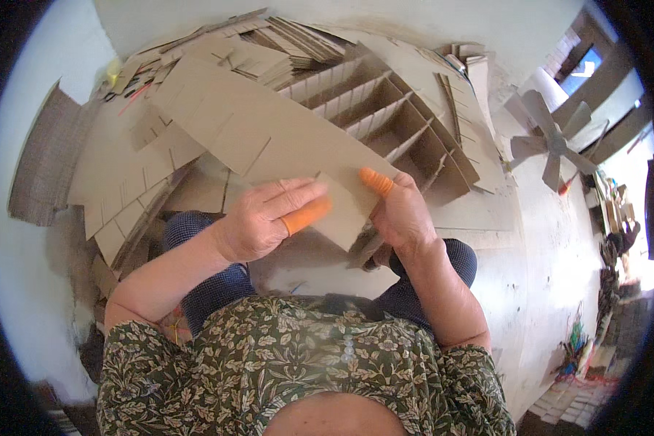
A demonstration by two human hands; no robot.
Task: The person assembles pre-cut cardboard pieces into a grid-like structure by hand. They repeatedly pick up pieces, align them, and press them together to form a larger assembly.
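Observation:
A long slotted cardboard sheet (247,127) slants from the far left toward my lap. My right hand (405,214) grips its near right end, the thumb in an orange finger sleeve lying on top and the other fingers hidden beneath. Over the near part of the sheet, my left hand (269,214) is stretched out with its fingers extended, one covered by an orange sleeve. Whether it touches the sheet I cannot tell. Just beyond the sheet lies a cardboard divider grid (389,109) with several compartments, partly covered by it.
More slotted cardboard sheets (134,182) lie at the left, and piled strips (298,43) at the back. A brown cardboard stack (47,156) leans on the left wall. A fan (552,142) stands at the right, with bundled clutter (578,345) near the right edge.

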